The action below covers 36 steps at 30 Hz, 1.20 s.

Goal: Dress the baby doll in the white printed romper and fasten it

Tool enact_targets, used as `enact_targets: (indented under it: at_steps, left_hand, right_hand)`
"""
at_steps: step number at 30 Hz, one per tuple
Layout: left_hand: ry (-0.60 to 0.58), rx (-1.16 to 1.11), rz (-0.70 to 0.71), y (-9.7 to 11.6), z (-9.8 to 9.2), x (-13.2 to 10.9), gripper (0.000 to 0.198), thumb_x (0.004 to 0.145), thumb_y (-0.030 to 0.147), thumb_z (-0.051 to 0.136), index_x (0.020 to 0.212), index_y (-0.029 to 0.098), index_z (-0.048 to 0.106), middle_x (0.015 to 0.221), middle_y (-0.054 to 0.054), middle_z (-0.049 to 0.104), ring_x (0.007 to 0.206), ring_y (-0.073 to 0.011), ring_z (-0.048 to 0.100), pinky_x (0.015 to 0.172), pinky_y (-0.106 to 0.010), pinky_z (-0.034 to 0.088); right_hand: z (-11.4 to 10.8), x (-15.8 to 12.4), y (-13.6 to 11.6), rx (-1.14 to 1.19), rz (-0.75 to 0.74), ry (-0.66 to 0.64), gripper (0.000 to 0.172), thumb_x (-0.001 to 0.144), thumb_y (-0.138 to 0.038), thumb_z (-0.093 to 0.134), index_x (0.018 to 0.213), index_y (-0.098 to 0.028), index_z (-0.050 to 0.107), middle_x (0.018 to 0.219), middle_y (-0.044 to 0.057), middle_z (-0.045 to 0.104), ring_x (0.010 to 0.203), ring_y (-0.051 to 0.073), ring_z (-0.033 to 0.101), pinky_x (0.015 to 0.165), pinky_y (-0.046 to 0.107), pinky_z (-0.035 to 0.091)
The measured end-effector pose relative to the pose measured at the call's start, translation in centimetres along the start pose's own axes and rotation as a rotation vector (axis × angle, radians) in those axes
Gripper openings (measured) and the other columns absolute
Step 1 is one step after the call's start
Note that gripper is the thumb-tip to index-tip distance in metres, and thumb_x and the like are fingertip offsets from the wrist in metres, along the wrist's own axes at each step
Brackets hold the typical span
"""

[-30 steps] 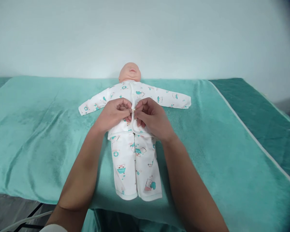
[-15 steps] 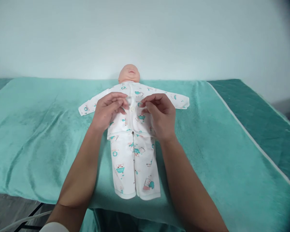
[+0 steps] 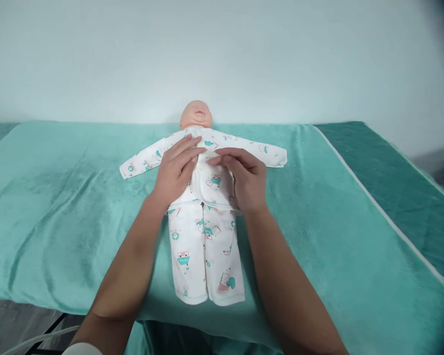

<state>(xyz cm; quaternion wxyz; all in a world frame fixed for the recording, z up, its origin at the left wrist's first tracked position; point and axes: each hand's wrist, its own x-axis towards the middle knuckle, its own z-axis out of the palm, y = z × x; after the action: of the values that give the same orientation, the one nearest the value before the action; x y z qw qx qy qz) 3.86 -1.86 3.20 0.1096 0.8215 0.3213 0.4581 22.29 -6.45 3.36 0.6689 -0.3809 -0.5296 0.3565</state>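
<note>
A baby doll [image 3: 196, 113] lies on its back, its sleeves spread to both sides. It wears a white printed baby shirt [image 3: 216, 190] with a button at the front and matching trousers [image 3: 188, 246]. My left hand [image 3: 177, 170] rests on one side of the chest, its fingers stretched out toward the shirt's front opening. On the other side, my right hand [image 3: 246, 177] has thumb and index finger closed on the shirt front near the middle. The fingertips partly cover the fabric between them.
A green cloth [image 3: 336, 236] covers the table under the doll, with a darker green strip [image 3: 399, 197] at the right. The pale wall [image 3: 222, 54] rises directly behind the doll's head. A white tube [image 3: 40, 339] runs by the table's lower left edge.
My left hand has gone from a pinch at the shirt front to fingers laid out on the chest. My right hand has shifted slightly left, toward the middle of the shirt.
</note>
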Motion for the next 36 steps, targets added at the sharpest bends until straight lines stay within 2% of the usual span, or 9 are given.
enact_targets:
  at_steps: [3, 8, 12, 17, 24, 27, 30, 33, 36]
  left_hand:
    - [-0.059, 0.039, -0.032, 0.0, 0.1, 0.1, 0.038, 0.108, 0.041, 0.042, 0.131, 0.026, 0.069, 0.149, -0.006, 0.064, 0.152, -0.0237, 0.046, 0.127, -0.051, 0.036]
    - [-0.11, 0.068, -0.065, -1.2, 0.6, 1.2, 0.053, 0.108, 0.055, 0.032, 0.145, 0.027, 0.059, 0.154, -0.006, 0.06, 0.154, -0.0239, 0.042, 0.129, -0.049, 0.032]
    - [-0.156, 0.097, -0.092, -2.5, 0.9, 2.6, 0.064, 0.107, 0.061, 0.024, 0.149, 0.025, 0.056, 0.157, -0.006, 0.057, 0.156, -0.0249, 0.039, 0.129, -0.046, 0.031]
    - [-0.156, 0.133, -0.163, -2.6, 1.1, 3.2, 0.066, 0.105, 0.064, 0.023, 0.145, 0.025, 0.059, 0.151, -0.007, 0.061, 0.151, -0.0256, 0.044, 0.127, -0.046, 0.033]
    - [-0.15, 0.074, -0.203, -3.4, 1.2, 2.9, 0.068, 0.103, 0.068, 0.026, 0.145, 0.026, 0.059, 0.157, -0.006, 0.056, 0.154, -0.0238, 0.041, 0.131, -0.044, 0.027]
    - [-0.137, 0.049, -0.302, -4.5, 1.0, 2.0, 0.067, 0.103, 0.068, 0.025, 0.151, 0.031, 0.053, 0.166, -0.004, 0.045, 0.159, -0.0243, 0.032, 0.133, -0.048, 0.018]
    - [-0.098, 0.141, -0.446, -5.4, 0.2, 0.2, 0.065, 0.106, 0.063, 0.018, 0.156, 0.032, 0.047, 0.168, -0.003, 0.041, 0.161, -0.0236, 0.027, 0.133, -0.052, 0.01]
    - [-0.097, 0.339, -0.506, -5.9, -1.1, -2.1, 0.06, 0.108, 0.056, 0.019, 0.157, 0.033, 0.045, 0.17, -0.001, 0.038, 0.162, -0.0224, 0.025, 0.134, -0.052, 0.006]
    - [-0.141, 0.513, -0.528, -6.5, -3.0, -4.4, 0.057, 0.106, 0.05, 0.033, 0.16, 0.033, 0.04, 0.173, -0.002, 0.032, 0.163, -0.0259, 0.022, 0.133, -0.056, 0.006]
  right_hand:
    - [0.3, 0.1, 1.0, -0.099, -0.043, -0.024, 0.02, 0.096, -0.029, 0.065, 0.112, -0.028, 0.077, 0.12, 0.001, 0.078, 0.12, 0.021, 0.07, 0.112, 0.043, 0.053]
    - [0.6, 0.3, 3.1, -0.416, -0.162, -0.162, 0.047, 0.1, -0.047, 0.062, 0.144, -0.03, 0.062, 0.155, 0.003, 0.056, 0.148, 0.024, 0.048, 0.128, 0.049, 0.036]
    - [0.3, 0.5, 4.1, -0.515, -0.207, -0.205, 0.051, 0.103, -0.055, 0.053, 0.15, -0.033, 0.056, 0.162, 0.002, 0.049, 0.155, 0.026, 0.038, 0.131, 0.053, 0.029]
    - [0.1, 0.6, 4.5, -0.573, -0.211, -0.219, 0.056, 0.104, -0.058, 0.049, 0.154, -0.033, 0.051, 0.164, 0.001, 0.045, 0.156, 0.025, 0.036, 0.132, 0.052, 0.028]
    - [-0.5, 3.5, 6.1, -0.665, -0.022, -0.229, 0.067, 0.104, -0.065, 0.035, 0.158, -0.026, 0.045, 0.169, 0.006, 0.038, 0.159, 0.025, 0.03, 0.131, 0.053, 0.024]
    - [-1.8, 4.5, 7.1, -0.809, 0.054, -0.188, 0.062, 0.107, -0.058, 0.025, 0.158, -0.029, 0.044, 0.17, 0.005, 0.036, 0.16, 0.025, 0.026, 0.131, 0.061, 0.015]
    - [-3.9, 4.6, 7.7, -1.021, 0.047, -0.149, 0.059, 0.108, -0.051, 0.023, 0.157, -0.027, 0.044, 0.17, 0.007, 0.035, 0.16, 0.028, 0.025, 0.129, 0.065, 0.011]
    - [-6.9, 4.0, 7.7, -1.191, 0.028, -0.133, 0.058, 0.106, -0.047, 0.031, 0.157, -0.025, 0.043, 0.169, 0.011, 0.037, 0.158, 0.031, 0.028, 0.127, 0.067, 0.015]
    - [-10.4, 3.2, 7.3, -1.264, 0.108, -0.102, 0.06, 0.103, -0.045, 0.038, 0.157, -0.02, 0.043, 0.166, 0.015, 0.042, 0.154, 0.034, 0.036, 0.125, 0.068, 0.02]
